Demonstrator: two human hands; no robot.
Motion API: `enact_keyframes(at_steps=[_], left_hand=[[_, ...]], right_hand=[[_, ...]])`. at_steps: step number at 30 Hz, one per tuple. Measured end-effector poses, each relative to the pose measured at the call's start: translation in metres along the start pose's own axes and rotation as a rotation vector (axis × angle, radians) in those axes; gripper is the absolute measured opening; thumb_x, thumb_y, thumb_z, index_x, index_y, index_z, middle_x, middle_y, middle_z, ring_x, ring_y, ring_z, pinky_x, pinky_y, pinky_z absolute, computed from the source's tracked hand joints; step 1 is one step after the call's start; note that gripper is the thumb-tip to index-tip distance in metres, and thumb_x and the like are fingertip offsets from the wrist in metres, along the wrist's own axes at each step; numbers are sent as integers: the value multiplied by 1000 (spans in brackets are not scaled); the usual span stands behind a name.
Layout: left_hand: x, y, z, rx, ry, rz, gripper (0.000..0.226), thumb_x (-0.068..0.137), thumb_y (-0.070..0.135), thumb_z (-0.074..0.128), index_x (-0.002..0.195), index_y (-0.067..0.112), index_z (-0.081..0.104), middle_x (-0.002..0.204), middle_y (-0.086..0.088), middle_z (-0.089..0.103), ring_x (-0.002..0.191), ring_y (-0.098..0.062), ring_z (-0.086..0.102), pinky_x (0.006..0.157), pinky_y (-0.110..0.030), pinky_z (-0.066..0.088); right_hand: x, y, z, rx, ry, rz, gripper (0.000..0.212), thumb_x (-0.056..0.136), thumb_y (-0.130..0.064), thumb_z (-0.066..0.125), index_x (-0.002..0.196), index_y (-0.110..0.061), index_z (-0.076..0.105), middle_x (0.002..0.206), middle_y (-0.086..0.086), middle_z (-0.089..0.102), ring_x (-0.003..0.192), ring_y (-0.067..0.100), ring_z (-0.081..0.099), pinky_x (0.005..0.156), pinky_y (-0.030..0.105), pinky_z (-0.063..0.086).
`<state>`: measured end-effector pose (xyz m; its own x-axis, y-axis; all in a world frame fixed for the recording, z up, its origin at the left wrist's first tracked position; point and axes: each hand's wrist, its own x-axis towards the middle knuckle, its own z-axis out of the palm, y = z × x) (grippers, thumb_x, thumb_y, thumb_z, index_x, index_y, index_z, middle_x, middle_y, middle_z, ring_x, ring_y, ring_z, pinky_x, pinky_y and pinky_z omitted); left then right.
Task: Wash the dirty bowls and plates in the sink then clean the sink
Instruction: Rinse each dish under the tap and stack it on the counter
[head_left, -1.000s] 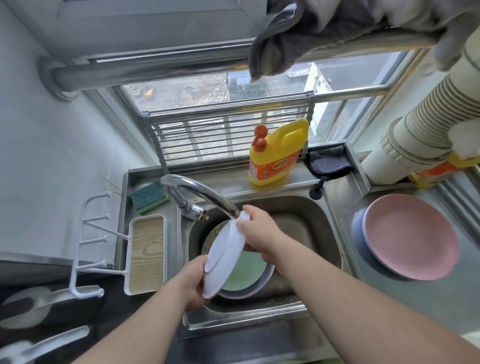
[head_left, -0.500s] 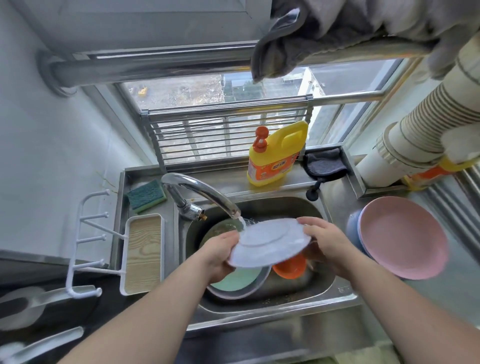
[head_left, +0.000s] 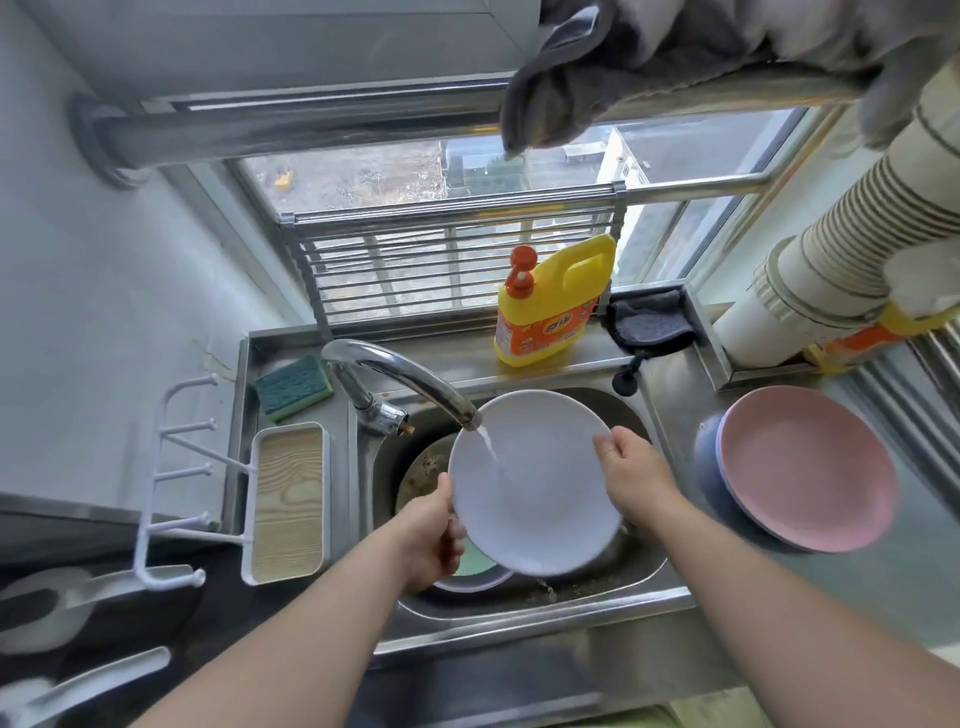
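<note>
White plate (head_left: 540, 483) tilts under the tap (head_left: 400, 376) above the sink (head_left: 524, 613), its rim gripped by the left hand (head_left: 426, 535) and right hand (head_left: 631, 467); turning it between those holds would likely rinse every edge.

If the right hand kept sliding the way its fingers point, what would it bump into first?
The right hand points up-left across the white plate it grips; past that, probably the water stream and tap spout, though depth is unclear.

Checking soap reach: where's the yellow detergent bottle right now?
In the head view, the yellow detergent bottle stands upright on the ledge behind the sink, right of the faucet and just left of the dark cloth.
</note>
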<state>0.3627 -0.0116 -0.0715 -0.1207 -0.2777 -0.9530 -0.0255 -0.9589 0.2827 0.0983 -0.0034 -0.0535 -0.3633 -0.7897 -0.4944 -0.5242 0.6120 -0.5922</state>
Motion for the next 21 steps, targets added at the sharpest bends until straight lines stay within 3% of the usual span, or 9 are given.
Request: enact_keyframes(at_steps=[3, 6, 8, 10, 12, 16, 18, 19, 21], left_hand=[[3, 2, -6, 142, 115, 188, 41, 109, 50, 44, 114, 18, 69, 82, -2, 58, 66, -15, 45, 59, -28, 38], [-9, 11, -12, 98, 107, 299, 29, 107, 37, 52, 118, 14, 67, 116, -9, 72, 101, -28, 70, 84, -44, 61], [-14, 18, -15, 72, 114, 309, 24, 106, 31, 52, 120, 15, 61, 121, -14, 66, 105, -34, 70, 76, -44, 64], [-15, 26, -20, 70, 151, 324, 19, 106, 29, 50, 121, 18, 54, 121, -13, 59, 102, -34, 67, 62, -39, 60], [-14, 32, -29, 83, 207, 352, 18, 109, 31, 46, 119, 17, 52, 117, -14, 59, 95, -31, 63, 55, -34, 54], [-6, 28, -44, -70, 178, 330, 26, 113, 31, 45, 128, 16, 60, 121, -15, 74, 103, -34, 73, 82, -47, 60], [-2, 22, -40, -195, 123, 272, 27, 113, 35, 44, 134, 25, 59, 125, -7, 75, 110, -32, 73, 86, -49, 60], [-2, 20, -34, -240, 122, 240, 26, 113, 38, 43, 133, 28, 58, 124, -4, 75, 110, -31, 72, 84, -47, 60], [-2, 17, -20, -320, 113, 181, 27, 112, 42, 46, 130, 28, 61, 121, -4, 75, 108, -31, 71, 81, -45, 60]], right_hand=[[-4, 17, 29, 293, -22, 224, 36, 107, -34, 44, 89, -5, 56, 89, 19, 63, 79, 29, 54, 69, 38, 40], [-3, 35, 67, 509, -125, 447, 31, 104, -31, 50, 102, -6, 68, 93, 15, 73, 86, 29, 68, 80, 37, 56], [-3, 42, 91, 539, -191, 560, 34, 101, -34, 54, 111, -7, 71, 100, 12, 76, 95, 35, 72, 94, 48, 60], [-5, 38, 111, 565, -212, 626, 41, 100, -36, 55, 122, -4, 66, 109, 12, 74, 103, 36, 70, 101, 46, 56], [-15, 18, 116, 717, -255, 683, 33, 105, -35, 51, 121, -9, 63, 111, 10, 73, 103, 33, 69, 98, 42, 56], [-20, -11, 103, 851, -256, 555, 26, 106, -36, 45, 111, -25, 68, 108, 6, 76, 101, 31, 72, 88, 52, 60], [-18, -18, 88, 733, -199, 366, 24, 107, -37, 43, 100, -28, 65, 104, 4, 70, 98, 25, 65, 87, 41, 57], [-18, -22, 80, 651, -153, 260, 26, 107, -35, 42, 94, -26, 63, 95, 4, 68, 91, 21, 60, 80, 34, 52], [-15, -25, 60, 554, -81, 88, 30, 110, -29, 42, 89, -21, 62, 82, -1, 64, 81, 17, 53, 69, 30, 42]])
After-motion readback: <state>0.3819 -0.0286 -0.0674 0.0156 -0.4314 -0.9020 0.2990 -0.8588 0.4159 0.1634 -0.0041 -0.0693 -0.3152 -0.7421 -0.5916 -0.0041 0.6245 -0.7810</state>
